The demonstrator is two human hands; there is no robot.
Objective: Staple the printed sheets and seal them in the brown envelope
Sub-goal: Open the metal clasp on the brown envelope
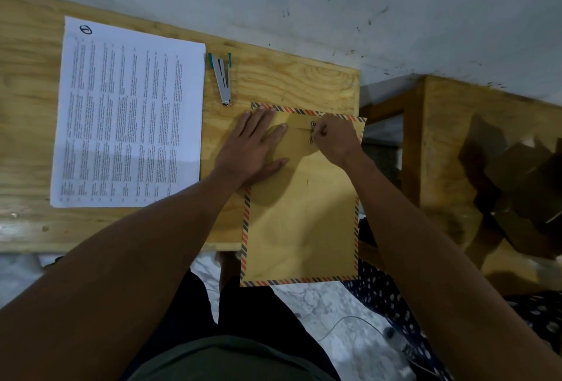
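printed sheets (pixel 127 113) — dense columns of text, unreadable | top corner — oval logo, illegible

The printed sheets (pixel 129 116) lie flat on the wooden table at about 9 o'clock, white with columns of small text and a round logo at one corner. The metal stapler (pixel 222 79) with green ends lies just beside them, at 11 o'clock. The brown envelope (pixel 301 216), edged in striped trim, lies flat at centre, its near end overhanging the table edge.
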